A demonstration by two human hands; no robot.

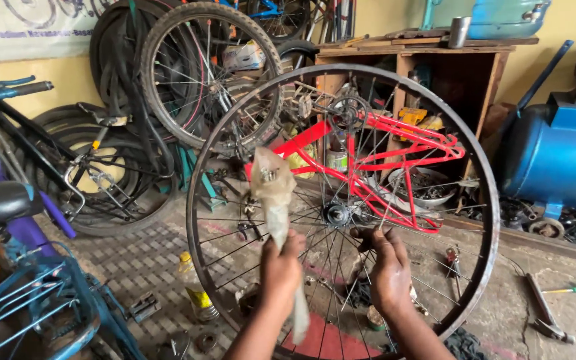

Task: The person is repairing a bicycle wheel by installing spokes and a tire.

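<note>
A bare spoked bicycle wheel rim (pixel 485 167) stands upright in front of me, its hub (pixel 336 214) at the middle. My left hand (pixel 280 270) is closed on a dirty beige rag (pixel 273 190) that sticks up in front of the spokes and hangs below my fist. My right hand (pixel 388 270) reaches into the spokes just right of and below the hub, fingers curled on them. Behind the wheel lies a red bicycle frame (pixel 405 150).
A second tyred wheel (pixel 168 40) and several tyres lean against the back wall. A blue bicycle (pixel 28 293) stands at left. A plastic bottle (pixel 195 287) and tools (pixel 545 310) lie on the floor. A blue tank (pixel 558 157) and wooden shelf (pixel 428 47) are at right.
</note>
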